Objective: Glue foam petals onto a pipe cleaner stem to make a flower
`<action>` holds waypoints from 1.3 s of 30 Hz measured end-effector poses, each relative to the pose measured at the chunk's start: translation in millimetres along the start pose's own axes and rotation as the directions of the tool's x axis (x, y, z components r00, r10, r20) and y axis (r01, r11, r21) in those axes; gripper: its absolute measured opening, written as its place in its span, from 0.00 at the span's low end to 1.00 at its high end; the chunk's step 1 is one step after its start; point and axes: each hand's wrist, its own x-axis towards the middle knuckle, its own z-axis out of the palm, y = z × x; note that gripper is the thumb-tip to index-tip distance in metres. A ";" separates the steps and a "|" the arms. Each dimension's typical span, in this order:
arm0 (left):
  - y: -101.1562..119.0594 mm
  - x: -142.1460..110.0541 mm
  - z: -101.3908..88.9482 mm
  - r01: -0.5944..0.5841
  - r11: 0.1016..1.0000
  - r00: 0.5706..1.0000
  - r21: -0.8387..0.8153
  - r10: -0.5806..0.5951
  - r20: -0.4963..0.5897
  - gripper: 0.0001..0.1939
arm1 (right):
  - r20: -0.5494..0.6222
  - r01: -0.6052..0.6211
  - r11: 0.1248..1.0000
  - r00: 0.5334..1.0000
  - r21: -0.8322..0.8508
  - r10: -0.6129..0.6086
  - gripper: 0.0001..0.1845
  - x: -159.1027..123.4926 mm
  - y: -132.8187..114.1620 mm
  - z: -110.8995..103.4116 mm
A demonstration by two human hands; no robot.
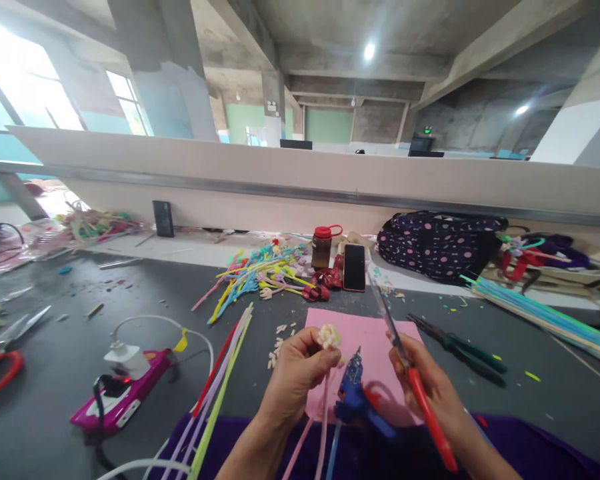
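Observation:
My left hand [305,370] pinches a small cream fuzzy flower [329,337] just under its head, and pink pipe-cleaner stems [322,427] hang below. In my right hand [437,387] is a pair of scissors [430,417] with red handles, held by the handle area with the slim metal blades pointing up and away. Between my hands a blue glue gun [353,393] rests on a pink sheet [325,320], nozzle pointing away. Short cream pieces [275,350] lie on the table beside my left hand.
Green-handled pliers [460,350] lie at right, near bundled pipe cleaners [545,320]. A magenta power strip [125,393] and other red-handled scissors [10,353] are at left. Behind stand a bottle [322,250], a phone [355,268], a patterned bag [437,247] and a pipe-cleaner pile [265,267].

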 end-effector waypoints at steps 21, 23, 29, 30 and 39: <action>-6.0 -5.6 15.7 -0.078 0.997 0.995 0.025 0.076 0.071 0.11 | 0.147 0.219 0.883 0.974 -0.414 -0.172 0.36 -6.9 4.4 5.6; -6.6 -4.9 15.2 -0.070 0.997 0.994 0.020 0.068 0.089 0.11 | 0.145 0.222 0.880 0.974 -0.419 -0.176 0.36 -7.5 5.1 5.9; -10.2 -2.6 13.7 -0.077 0.997 0.992 0.021 0.075 0.099 0.11 | 0.142 0.211 0.876 0.976 -0.433 -0.165 0.35 -7.4 5.2 6.3; -10.4 -2.4 13.9 -0.072 0.997 0.993 0.020 0.070 0.091 0.11 | 0.142 0.214 0.875 0.976 -0.434 -0.168 0.35 -7.3 4.7 6.4; -11.7 -0.7 13.0 -0.036 0.999 0.996 0.033 0.033 0.087 0.13 | 0.140 0.221 0.863 0.974 -0.455 -0.176 0.35 -8.2 6.5 5.2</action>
